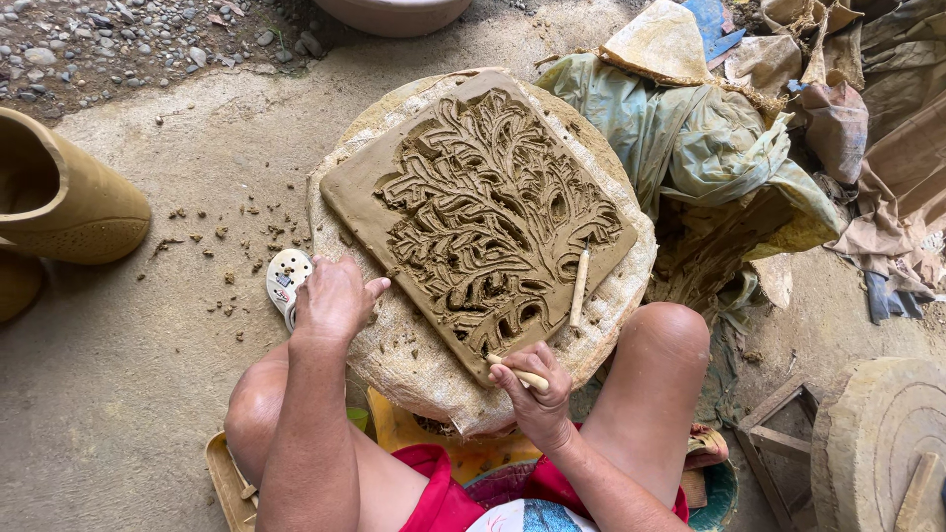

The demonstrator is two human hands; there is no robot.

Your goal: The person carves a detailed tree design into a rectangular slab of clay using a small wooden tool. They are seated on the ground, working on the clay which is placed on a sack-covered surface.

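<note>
right hand (537, 394) grips a wooden tool (520, 375) at the clay slab's (483, 212) near corner; left hand (333, 300) rests loosely open, empty, on the round stand's (394, 350) left edge.

Clay pot (69, 202) left; crumpled plastic sheeting (690, 148) right; gravel (108, 39) top left; wooden disc (877, 438) bottom right.

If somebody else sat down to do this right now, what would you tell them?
Left hand: empty, resting on the sack-covered round stand beside the clay slab.
Right hand: gripping a wooden carving tool at the slab's near corner.
A second wooden tool lies on the slab's right edge.
Done: a tree with leafy branches is carved over most of the slab.
Left: the flat border is uncut; clay crumbs litter the floor.
</note>
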